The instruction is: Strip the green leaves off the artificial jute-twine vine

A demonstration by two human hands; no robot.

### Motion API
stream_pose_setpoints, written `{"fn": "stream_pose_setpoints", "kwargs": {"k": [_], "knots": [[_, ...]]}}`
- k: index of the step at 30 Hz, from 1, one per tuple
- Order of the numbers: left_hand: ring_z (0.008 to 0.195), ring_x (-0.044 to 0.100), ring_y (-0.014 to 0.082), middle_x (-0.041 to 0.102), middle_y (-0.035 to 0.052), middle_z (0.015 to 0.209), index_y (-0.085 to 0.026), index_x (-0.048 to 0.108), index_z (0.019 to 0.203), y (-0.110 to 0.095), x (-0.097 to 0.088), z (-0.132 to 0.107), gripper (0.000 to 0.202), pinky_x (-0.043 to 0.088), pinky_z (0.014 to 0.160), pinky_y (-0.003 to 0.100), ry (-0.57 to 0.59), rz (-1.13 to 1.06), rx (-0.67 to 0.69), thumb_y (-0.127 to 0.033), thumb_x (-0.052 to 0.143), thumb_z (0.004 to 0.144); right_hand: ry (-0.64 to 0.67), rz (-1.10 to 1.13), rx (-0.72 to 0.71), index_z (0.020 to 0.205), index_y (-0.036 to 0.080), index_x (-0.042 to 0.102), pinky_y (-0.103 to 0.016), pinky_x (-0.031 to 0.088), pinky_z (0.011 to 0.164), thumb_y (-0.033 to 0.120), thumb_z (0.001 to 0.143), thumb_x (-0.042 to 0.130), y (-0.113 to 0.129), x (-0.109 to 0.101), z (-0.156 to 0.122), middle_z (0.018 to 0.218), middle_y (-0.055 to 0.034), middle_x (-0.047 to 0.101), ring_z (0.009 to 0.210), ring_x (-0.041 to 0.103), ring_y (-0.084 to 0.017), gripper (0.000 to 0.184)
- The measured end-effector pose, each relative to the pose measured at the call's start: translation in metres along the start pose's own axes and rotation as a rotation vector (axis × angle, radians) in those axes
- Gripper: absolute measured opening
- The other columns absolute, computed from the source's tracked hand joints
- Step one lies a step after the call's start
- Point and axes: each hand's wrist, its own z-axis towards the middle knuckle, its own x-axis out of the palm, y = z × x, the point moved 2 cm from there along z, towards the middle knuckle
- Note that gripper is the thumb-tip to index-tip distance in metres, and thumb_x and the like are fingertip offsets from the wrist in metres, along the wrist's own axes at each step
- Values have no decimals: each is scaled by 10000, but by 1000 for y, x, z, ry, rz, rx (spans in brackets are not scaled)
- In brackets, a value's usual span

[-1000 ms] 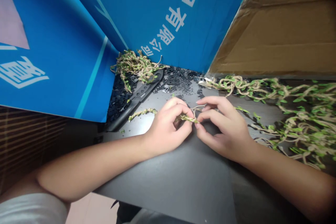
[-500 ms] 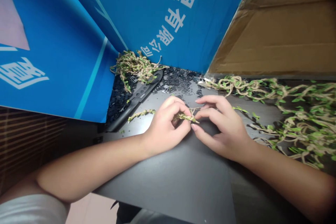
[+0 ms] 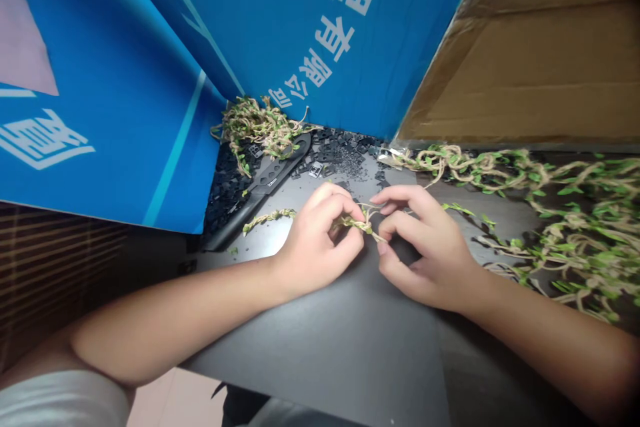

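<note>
Braided cord (image 3: pixel 270 216): tail on table (image 3: pixel 320 347), left of left hand (image 3: pixel 317 247); other end pinched in that hand's fingers, probably to stop loosening. Right hand (image 3: pixel 427 250): thumb and finger pinch a strand just beside, seemingly for tension. Leafy string (image 3: pixel 590 240) spread right, likely against snagging.

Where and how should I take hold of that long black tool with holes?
Probably the slim black handle, from above on the near side: it slants toward you, while the broad holed end lies by tangled beige-and-green leafy twine.
</note>
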Motion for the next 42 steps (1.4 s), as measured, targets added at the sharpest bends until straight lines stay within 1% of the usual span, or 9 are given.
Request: {"fn": "stream_pose_setpoints", "kwargs": {"k": [6,9,12,14,19,22,29,38,42], "knots": [[681,489,80,554,27,961,-164,637,904,1,0,-1,150,396,546,207,5,-45,-9,-35,639,827,-57,-101,-6,970,210,633,-435,537,894,162,866,699,-5,3,-1,1256,-117,579,1009,626,-223,132],[671,480,77,559,26,961,-166,637,910,2,1,-1,154,401,551,210,0,-53,2,-37,640,827,-103,-128,-35,950,218,648,-412,538,866,134,874,692,-5,1,0,1218,-103,601,952,624,-200,122],[730,522,100,564,31,955,-169,633,905,2,0,0,161,418,574,217,-18,-43,13,-31,630,821,-130,-122,-65,938,209,650,-369,537,841,123,865,700,-1,-3,1,1151,-99,620,951,633,-193,123],[763,541,113,566,33,949,-172,628,893,2,0,0,168,428,586,221,-28,-38,16,-22,617,817,-123,-84,-92,934,200,640,-343,532,821,107,862,693,2,-5,3,1074,-87,645,938,643,-184,129],[799,562,126,575,38,951,-172,616,883,1,0,1,169,433,594,228,-30,-35,20,-18,611,814,-31,95,-148,911,184,604,-304,510,731,56,854,645,9,-8,4,868,-38,680,794,632,-144,146],[855,584,146,581,41,951,-173,615,882,-1,0,1,176,452,626,242,-28,-21,33,-16,612,804,-41,106,-154,887,187,600,-290,528,738,51,847,646,11,-10,5,878,-40,703,797,657,-140,149],[878,592,154,581,45,963,-171,616,878,-1,0,0,181,457,629,245,-18,-27,30,-11,602,795,-80,74,-145,876,206,588,-254,554,764,53,844,663,12,-12,3,883,-22,726,807,698,-124,174],[876,587,147,582,44,971,-173,623,871,-1,1,-1,164,470,668,250,-6,-37,29,-23,620,805,-5,177,-109,835,223,520,-225,475,584,67,871,585,13,-10,4,738,15,654,626,602,-100,173],[856,584,135,580,40,973,-171,624,868,0,1,-1,162,461,660,243,7,-45,12,-20,622,806,-36,174,-96,855,225,548,-234,511,612,71,861,603,14,-13,5,755,6,670,650,639,-116,164]]}}
